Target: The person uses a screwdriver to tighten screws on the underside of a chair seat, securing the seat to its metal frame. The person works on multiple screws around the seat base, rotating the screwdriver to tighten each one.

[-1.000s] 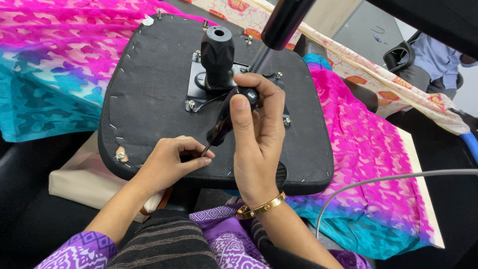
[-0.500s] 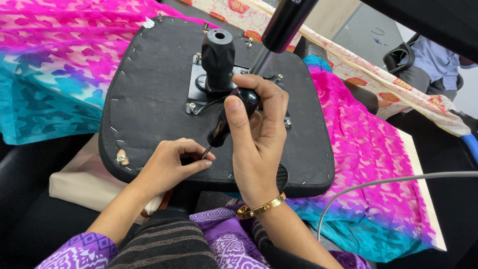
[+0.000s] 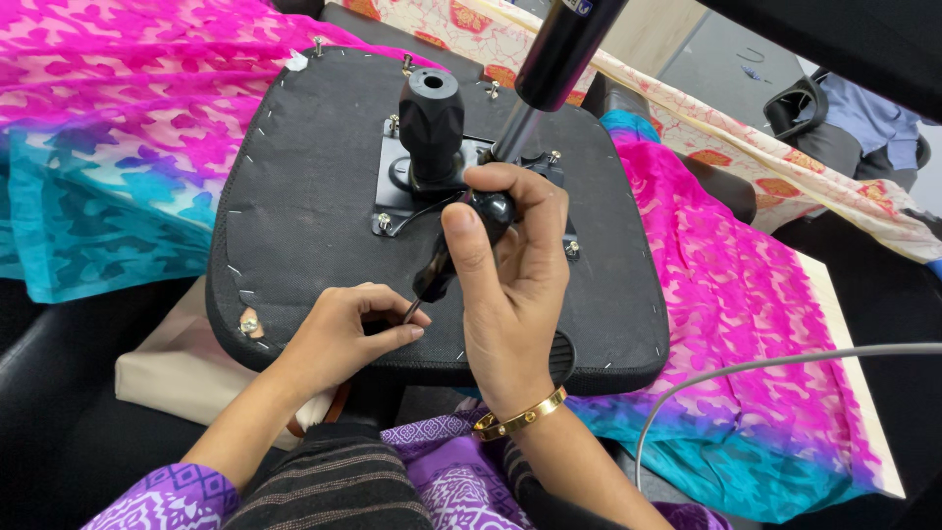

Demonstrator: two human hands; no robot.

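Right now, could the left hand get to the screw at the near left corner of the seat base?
Probably yes. The left hand rests on the seat base, pinching the screwdriver tip, and the corner screw sits just left of its knuckles with nothing between. It would have to let go of the tip first.

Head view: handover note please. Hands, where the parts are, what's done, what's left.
Right hand: closed round the black handle of a screwdriver, shaft angled down toward the near edge of the seat.
Left hand: fingertips pinched at the screwdriver's tip, steadying it; any screw there is hidden.
Black upturned chair seat base lies on a pink and teal patterned cloth. The metal mounting plate with its black post sits at the seat's centre, screws showing at its corners.
Done: plate looks fastened.
Left: the fixing under the tip is in progress; whether it is going in or out cannot be told.
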